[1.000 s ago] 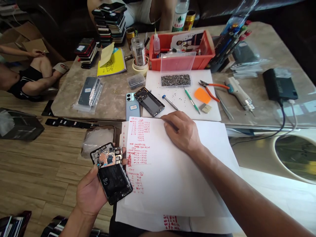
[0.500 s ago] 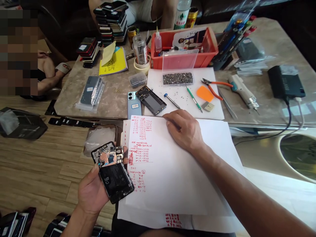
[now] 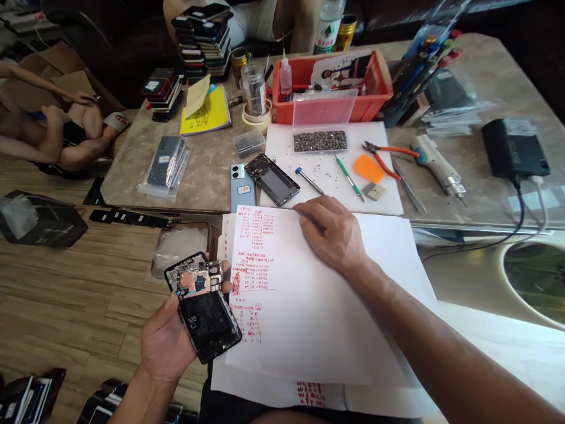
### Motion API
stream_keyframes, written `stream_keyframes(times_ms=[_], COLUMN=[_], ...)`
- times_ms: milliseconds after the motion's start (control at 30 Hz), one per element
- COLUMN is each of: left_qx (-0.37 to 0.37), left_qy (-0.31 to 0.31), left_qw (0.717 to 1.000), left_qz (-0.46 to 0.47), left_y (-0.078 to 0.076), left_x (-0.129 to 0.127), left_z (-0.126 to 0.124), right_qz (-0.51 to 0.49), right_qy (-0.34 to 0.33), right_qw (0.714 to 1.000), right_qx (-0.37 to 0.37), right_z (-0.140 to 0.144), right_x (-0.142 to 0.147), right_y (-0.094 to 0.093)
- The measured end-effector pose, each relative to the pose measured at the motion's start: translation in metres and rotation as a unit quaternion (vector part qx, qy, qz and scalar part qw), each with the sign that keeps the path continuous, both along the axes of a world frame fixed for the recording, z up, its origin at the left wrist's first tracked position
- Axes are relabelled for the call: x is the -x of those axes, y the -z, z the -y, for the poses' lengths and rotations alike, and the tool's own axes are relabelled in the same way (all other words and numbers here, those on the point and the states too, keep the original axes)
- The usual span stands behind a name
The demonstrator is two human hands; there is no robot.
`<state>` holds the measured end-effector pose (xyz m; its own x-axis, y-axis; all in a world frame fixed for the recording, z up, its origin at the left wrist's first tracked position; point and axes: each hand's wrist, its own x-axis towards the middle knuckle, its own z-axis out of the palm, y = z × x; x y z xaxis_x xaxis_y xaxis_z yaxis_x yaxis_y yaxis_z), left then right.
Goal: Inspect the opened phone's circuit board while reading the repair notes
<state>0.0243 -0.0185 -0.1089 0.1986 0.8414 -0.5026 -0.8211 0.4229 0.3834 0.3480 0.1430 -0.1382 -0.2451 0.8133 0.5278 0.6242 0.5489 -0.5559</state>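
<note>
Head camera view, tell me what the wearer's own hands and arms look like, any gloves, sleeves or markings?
The left hand and right hand are bare, without gloves. No sleeve shows on the left forearm or right forearm, as far as they're in frame. I see no watch, bracelet or clear markings. Some fingers are partly hidden, so rings can't be ruled out.

Your top sheet [image 3: 326,306], mid-frame, has red handwriting that's upside down for you, with lines like "8+256 =", I think. The lower sheet [image 3: 324,394], bottom center, has blurry red equals signs. The bottle label [image 3: 327,32] up top shows a dark spade-like sign over Chinese characters; phone sticker [image 3: 243,189] near center's too tiny.
</note>
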Motion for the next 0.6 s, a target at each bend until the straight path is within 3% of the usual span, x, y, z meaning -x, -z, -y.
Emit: stream_keyframes(times_ms=[133,600], left_qx=[0.0,-0.059], left_qy=[0.0,0.027], left_qw=[1.0,0.996], left_qz=[-0.015,0.066], left_y=[-0.001,-0.003], left_x=[-0.001,-0.011], left_z=[0.0,-0.004], right_qz=[0.003,0.014], right_qy=[0.003,0.007], right_qw=[1.0,1.0], right_qx=[0.001,-0.005], right_z=[0.0,0.0], right_x=[-0.001,0.0], right_y=[0.001,0.001])
